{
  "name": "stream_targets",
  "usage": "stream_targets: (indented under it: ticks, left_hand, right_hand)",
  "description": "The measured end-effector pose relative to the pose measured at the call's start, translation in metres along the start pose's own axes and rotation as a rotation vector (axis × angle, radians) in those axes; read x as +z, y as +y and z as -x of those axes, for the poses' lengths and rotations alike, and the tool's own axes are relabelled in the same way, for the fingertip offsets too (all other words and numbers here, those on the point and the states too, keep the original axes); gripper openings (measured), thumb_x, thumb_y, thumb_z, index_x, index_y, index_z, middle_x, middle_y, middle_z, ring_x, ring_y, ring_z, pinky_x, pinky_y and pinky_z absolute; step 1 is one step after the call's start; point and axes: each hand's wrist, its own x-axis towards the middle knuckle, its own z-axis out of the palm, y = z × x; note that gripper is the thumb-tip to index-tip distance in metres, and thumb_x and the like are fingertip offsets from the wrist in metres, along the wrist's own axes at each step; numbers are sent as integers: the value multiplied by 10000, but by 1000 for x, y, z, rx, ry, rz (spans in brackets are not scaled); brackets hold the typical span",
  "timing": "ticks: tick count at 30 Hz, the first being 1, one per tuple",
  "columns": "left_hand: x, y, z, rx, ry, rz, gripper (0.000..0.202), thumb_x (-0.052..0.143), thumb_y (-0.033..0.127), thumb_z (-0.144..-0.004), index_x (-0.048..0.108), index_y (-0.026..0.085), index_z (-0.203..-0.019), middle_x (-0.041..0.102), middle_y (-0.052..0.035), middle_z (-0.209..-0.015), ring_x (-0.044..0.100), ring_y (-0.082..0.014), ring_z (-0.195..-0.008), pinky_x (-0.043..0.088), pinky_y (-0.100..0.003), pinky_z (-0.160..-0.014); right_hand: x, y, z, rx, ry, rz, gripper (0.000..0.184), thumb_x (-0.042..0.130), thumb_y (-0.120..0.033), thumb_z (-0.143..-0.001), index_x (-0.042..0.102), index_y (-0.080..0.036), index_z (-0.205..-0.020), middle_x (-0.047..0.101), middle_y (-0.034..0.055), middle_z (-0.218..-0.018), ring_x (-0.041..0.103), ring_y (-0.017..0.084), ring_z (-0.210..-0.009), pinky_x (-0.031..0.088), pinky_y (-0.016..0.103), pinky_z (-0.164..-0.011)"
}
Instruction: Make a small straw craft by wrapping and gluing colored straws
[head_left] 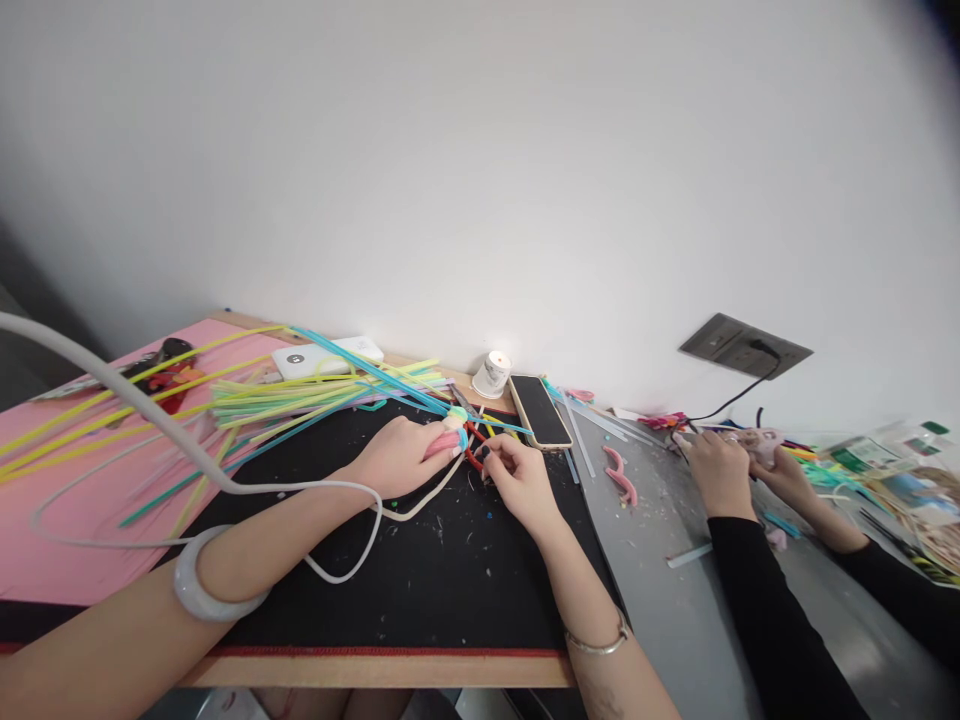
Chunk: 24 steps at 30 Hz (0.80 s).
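My left hand is closed around a small bundle of fuzzy pipe cleaners in pink, pale yellow and blue. Long blue pipe cleaners run from close to that bundle toward the upper left. Just to the right, my right hand has its fingertips pinched together; what sits between them is too small to make out. Red tool handles, seemingly of scissors or pliers, lie against those fingertips, with a grey metal end pointing away toward the wall. Both hands are over the black mat.
A white paper cup and a phone stand by the wall. Left are loose pipe cleaners, a white power bank and pink sheet. A white cable crosses my left arm. At right, a co-worker's hands hold something pale.
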Motion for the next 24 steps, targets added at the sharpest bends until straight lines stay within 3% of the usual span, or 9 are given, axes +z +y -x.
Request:
stream_targets:
  ticks: [24]
  left_hand:
    - [-1, -1, 0, 8, 12, 26, 372, 327, 427, -945, 584, 204, -797, 623, -18, -584, 591, -184, -561, 294, -266, -527]
  right_hand:
    - [3, 0, 0, 5, 31, 18, 137, 464, -208, -834, 588, -187, -779, 568, -16, -574, 530, 138, -508, 410, 238, -515]
